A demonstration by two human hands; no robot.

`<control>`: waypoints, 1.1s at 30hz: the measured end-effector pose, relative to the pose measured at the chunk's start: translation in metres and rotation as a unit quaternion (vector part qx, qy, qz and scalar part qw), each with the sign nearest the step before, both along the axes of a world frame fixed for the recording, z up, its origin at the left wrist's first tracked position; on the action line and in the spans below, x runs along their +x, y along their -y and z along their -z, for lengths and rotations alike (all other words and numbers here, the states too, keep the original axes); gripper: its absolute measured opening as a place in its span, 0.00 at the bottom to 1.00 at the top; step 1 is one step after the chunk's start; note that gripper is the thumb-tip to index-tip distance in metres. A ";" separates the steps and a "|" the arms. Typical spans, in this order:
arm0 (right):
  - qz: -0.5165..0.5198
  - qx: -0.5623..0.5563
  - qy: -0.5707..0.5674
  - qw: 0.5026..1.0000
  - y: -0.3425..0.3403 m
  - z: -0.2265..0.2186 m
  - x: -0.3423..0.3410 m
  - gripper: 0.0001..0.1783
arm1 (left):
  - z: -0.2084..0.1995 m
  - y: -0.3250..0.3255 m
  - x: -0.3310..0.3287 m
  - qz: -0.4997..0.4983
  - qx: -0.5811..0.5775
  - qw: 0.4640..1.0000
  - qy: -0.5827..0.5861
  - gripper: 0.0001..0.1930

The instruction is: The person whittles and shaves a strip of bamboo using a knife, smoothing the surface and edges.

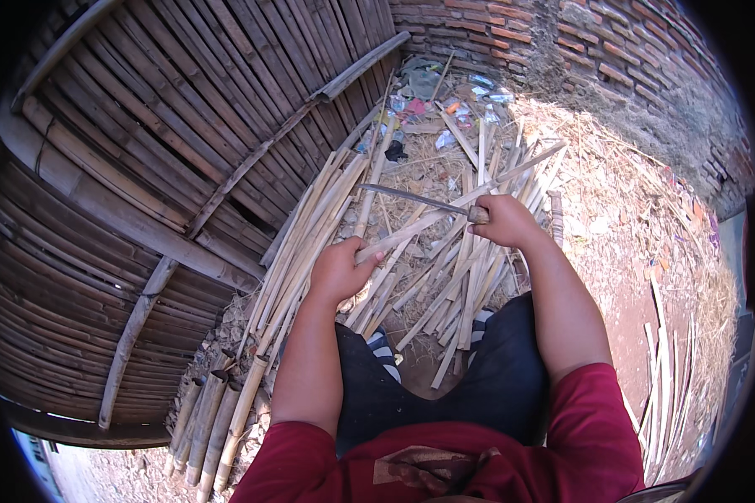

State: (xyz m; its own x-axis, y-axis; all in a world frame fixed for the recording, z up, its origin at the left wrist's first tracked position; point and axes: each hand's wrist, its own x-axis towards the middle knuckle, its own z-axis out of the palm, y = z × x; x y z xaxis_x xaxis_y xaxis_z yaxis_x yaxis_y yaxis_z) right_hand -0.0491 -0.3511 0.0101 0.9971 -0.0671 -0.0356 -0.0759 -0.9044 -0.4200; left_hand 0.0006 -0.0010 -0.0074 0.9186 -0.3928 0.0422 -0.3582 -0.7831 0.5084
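Observation:
My left hand [339,270] is closed round the near end of a pale bamboo strip [418,225], which slants away up to the right. In my right hand [507,223] is a long-bladed knife [419,198], gripped by its wooden handle. Its dark, narrow blade points left and passes over or beside the strip near the handle; whether the two touch I cannot tell. Beneath both hands lies a loose pile of split bamboo strips [466,289], spread over the ground in front of my feet.
A bamboo slat wall [184,117] rises on the left, with long strips [302,243] lying along its foot. Thick bamboo poles [205,427] lie at the lower left. Litter [419,105] gathers before the brick wall [512,38]. More strips [669,386] lie at right.

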 end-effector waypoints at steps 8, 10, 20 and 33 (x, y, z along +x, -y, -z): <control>-0.030 -0.017 -0.026 0.999 -0.008 0.010 0.005 0.23 | 0.007 0.001 -0.001 0.021 -0.001 1.000 0.021 0.24; -0.041 -0.032 -0.042 0.998 -0.014 0.006 0.005 0.23 | 0.005 0.003 -0.002 0.020 0.013 1.000 0.014 0.24; -0.066 -0.043 -0.050 0.996 -0.015 0.014 0.008 0.24 | 0.001 0.002 -0.003 0.028 0.034 0.999 -0.001 0.24; -0.080 -0.037 -0.038 0.995 -0.015 0.015 0.007 0.24 | 0.001 0.003 -0.003 0.032 0.032 0.999 -0.015 0.24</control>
State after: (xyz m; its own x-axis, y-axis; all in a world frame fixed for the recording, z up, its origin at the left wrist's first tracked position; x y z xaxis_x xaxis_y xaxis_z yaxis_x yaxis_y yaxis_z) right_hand -0.0418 -0.3366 -0.0047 0.9898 0.0878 -0.1124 0.0431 -0.9353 -0.3512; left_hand -0.0020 -0.0044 -0.0088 0.8921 -0.4516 -0.0127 -0.3934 -0.7904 0.4697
